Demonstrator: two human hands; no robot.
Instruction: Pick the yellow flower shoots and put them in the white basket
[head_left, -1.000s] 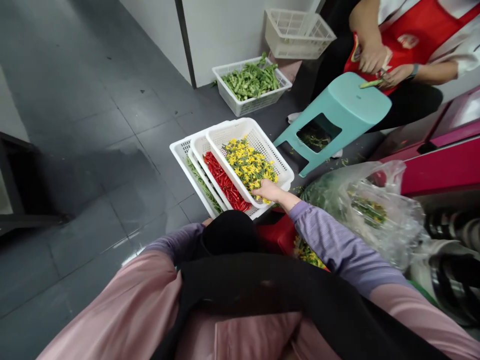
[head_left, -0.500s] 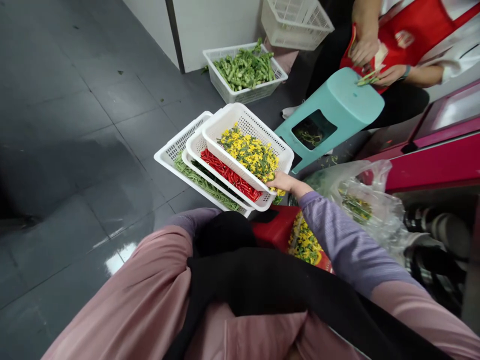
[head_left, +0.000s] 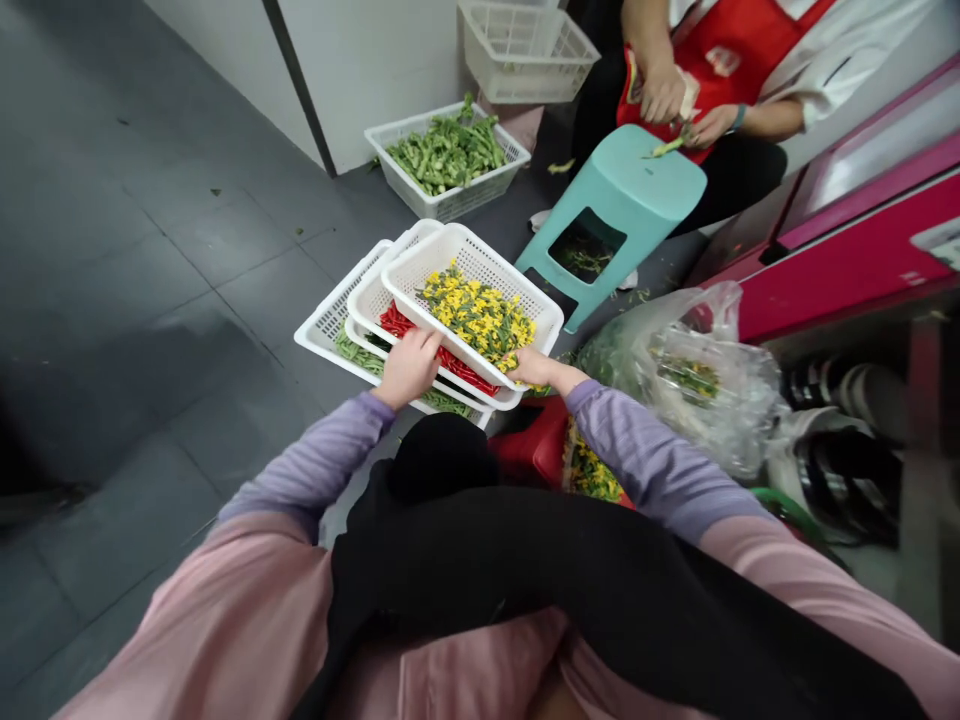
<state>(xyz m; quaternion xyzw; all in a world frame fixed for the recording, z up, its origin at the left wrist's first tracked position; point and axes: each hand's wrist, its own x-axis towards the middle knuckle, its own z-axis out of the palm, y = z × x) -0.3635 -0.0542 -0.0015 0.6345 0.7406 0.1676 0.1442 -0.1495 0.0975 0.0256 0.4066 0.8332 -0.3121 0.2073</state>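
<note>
A white basket (head_left: 397,272) of yellow-flowered greens (head_left: 480,318) lies on top of a staggered stack. Beneath it show a basket of red chilies (head_left: 469,372) and, lowest, a white basket (head_left: 319,318) with long green beans (head_left: 358,355). My left hand (head_left: 410,366) is closed on the near left rim of the top basket. At its near right corner, my right hand (head_left: 531,367) grips the rim, fingers partly inside against the flowers.
Behind the stack sits a basket of green stems (head_left: 448,155). A turquoise stool (head_left: 649,175) stands to its right, where a person in a red apron (head_left: 739,50) handles a stem. Plastic bags (head_left: 720,400) and a red stool (head_left: 529,440) are nearby.
My left hand has come into view and taken hold of the top basket's rim. My right hand stays at its corner. The whole view has shifted, and the other person's hands have moved slightly.
</note>
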